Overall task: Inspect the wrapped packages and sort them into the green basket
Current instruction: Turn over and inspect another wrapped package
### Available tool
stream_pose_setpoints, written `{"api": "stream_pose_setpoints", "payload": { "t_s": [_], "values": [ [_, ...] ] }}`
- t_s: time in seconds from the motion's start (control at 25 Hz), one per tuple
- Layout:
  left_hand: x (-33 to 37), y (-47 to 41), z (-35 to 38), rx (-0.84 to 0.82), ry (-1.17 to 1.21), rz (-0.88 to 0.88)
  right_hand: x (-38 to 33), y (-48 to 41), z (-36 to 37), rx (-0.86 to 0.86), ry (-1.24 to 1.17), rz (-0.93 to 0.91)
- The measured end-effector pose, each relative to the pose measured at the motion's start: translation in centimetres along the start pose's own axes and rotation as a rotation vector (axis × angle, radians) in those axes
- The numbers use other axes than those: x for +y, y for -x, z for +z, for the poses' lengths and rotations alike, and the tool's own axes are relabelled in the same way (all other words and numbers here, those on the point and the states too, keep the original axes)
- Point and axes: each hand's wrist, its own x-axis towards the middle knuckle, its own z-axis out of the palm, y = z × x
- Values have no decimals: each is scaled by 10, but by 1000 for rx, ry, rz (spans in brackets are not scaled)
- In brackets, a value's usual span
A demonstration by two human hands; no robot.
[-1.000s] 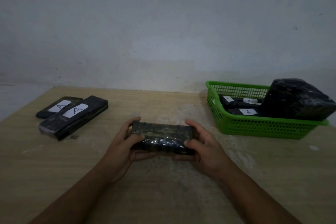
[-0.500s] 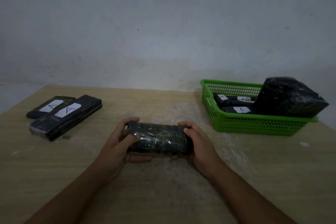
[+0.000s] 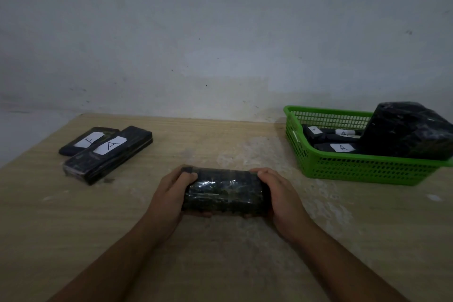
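Note:
A black package wrapped in shiny film [image 3: 224, 192] is held lengthwise just above the table's middle. My left hand [image 3: 166, 195] grips its left end and my right hand [image 3: 282, 193] grips its right end, thumbs on top. No label shows on its upper face. Two more black wrapped packages [image 3: 107, 154] with white "A" labels lie side by side at the far left. The green basket [image 3: 362, 169] stands at the far right and holds several labelled flat packages plus one big black wrapped block [image 3: 409, 130].
The wooden table [image 3: 73, 228] has a worn pale patch around its middle. A grey wall runs along the table's back edge. The table's left corner slants away at the far left.
The package has been rolled in both hands, toward me, so a different shiny face now points up. The hands stay at the same spot over the table's middle.

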Motion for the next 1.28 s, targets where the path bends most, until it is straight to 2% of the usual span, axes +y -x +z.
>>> {"api": "stream_pose_setpoints", "payload": {
  "t_s": [0.08, 0.28, 0.48, 0.64, 0.76, 0.88, 0.96, 1.08, 1.28],
  "values": [
    [0, 0, 0, -32, -32, 9, -2, 2, 0, 1, 53, -35],
    [4, -1, 2, -35, -14, -206, -3, 5, 2, -4, 164, -146],
    [3, -1, -2, -45, -93, -27, -3, 7, 5, -61, 135, -168],
    [2, 2, -6, -54, -237, 144, -2, 8, 0, -128, 186, -103],
    [4, 8, -4, -175, -160, 110, -11, 11, -8, -132, 294, -114],
    [6, 10, 3, -153, -264, 29, -14, 11, -28, -119, 258, -127],
    [5, 15, 18, -80, -420, 51, -17, 15, -50, -96, 163, -82],
    [-1, 25, 49, -45, -497, 115, -23, 28, -84, -81, 16, -15],
    [-37, 26, 112, -164, -453, 157, -34, 48, -157, 44, 122, -24]
  ]
}}
